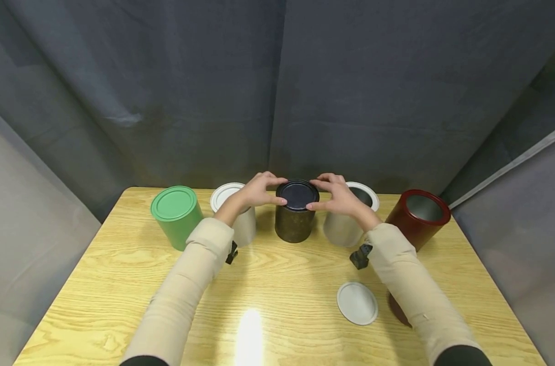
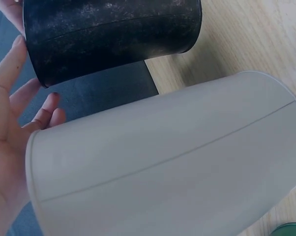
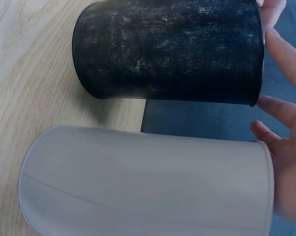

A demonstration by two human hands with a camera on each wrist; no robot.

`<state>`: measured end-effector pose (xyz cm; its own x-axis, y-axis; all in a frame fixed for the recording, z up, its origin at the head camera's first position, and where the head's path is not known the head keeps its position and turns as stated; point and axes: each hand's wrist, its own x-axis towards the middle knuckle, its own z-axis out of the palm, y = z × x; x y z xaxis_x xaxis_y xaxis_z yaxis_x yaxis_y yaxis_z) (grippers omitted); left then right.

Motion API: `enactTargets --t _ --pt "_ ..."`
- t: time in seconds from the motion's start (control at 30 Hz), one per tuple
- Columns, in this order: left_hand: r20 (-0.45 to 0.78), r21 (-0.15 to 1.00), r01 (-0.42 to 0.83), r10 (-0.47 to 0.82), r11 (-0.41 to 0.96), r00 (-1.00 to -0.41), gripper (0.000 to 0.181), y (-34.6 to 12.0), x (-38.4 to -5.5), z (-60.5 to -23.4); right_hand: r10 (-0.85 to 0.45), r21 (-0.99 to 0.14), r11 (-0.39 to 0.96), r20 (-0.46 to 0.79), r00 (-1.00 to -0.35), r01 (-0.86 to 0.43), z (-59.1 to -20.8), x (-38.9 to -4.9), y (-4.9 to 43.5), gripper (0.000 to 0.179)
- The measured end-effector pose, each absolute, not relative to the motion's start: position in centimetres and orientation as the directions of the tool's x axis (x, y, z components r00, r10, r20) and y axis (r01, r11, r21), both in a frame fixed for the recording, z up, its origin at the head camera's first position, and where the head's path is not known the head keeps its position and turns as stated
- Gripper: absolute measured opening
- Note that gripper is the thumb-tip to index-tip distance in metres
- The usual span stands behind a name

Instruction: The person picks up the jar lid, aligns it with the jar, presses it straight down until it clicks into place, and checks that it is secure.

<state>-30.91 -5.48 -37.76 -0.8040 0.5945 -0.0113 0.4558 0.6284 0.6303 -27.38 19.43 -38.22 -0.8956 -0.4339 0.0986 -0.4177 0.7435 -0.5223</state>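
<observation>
A round black lid [image 1: 298, 194] sits on top of the black mottled can [image 1: 295, 223] at the table's back middle. My left hand [image 1: 261, 190] holds the lid's left edge, thumb at the front and fingers behind. On the opposite edge, my right hand [image 1: 334, 195] grips in the same way. In the left wrist view, fingertips meet the rim of the black can [image 2: 113, 34], and the right wrist view shows the same on its side. A white can with its lid on [image 1: 243, 226] stands under my left wrist; an open white can [image 1: 343, 229] is under my right.
A green can with its lid on [image 1: 177, 208] stands at the left, an open dark red can [image 1: 412, 218] at the right. A pale lid [image 1: 357, 303] lies on the table [image 1: 135, 300], beside a dark red lid [image 1: 396, 309] partly under my right sleeve. A curtain [image 1: 277, 101] hangs behind.
</observation>
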Motion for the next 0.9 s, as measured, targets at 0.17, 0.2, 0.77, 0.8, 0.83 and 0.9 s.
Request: enactTargets --t 0.17,0.2,0.77,0.8,0.83,0.9 --pt "0.008 0.628 0.456 0.58 0.631 -0.814 0.062 -5.43 -30.74 -37.83 -0.411 -0.557 0.709 0.173 -0.895 -0.433 -38.53 -27.23 19.4 0.061" --pt "0.012 0.623 0.46 0.58 0.633 -0.815 0.062 -5.41 -30.75 -37.86 -0.406 -0.561 0.705 0.184 -0.895 -0.435 -38.61 -27.22 19.37 0.059" --pt "-0.002 0.545 0.495 0.592 0.676 -0.806 0.057 -4.89 -30.81 -37.89 -0.399 -0.548 0.742 0.101 -0.911 -0.386 -38.17 -27.22 19.34 0.057" --pt "-0.008 0.546 0.489 0.588 0.68 -0.809 0.057 -4.89 -30.78 -37.85 -0.399 -0.546 0.745 0.096 -0.912 -0.383 -38.09 -27.2 19.28 0.057" --pt "-0.012 0.546 0.485 0.586 0.683 -0.81 0.057 -4.89 -30.74 -37.8 -0.399 -0.543 0.748 0.091 -0.912 -0.382 -38.0 -27.19 19.22 0.058" --pt "-0.021 0.548 0.476 0.581 0.687 -0.814 0.056 -4.92 -30.69 -37.73 -0.399 -0.537 0.755 0.081 -0.913 -0.378 -37.85 -27.18 19.09 0.058"
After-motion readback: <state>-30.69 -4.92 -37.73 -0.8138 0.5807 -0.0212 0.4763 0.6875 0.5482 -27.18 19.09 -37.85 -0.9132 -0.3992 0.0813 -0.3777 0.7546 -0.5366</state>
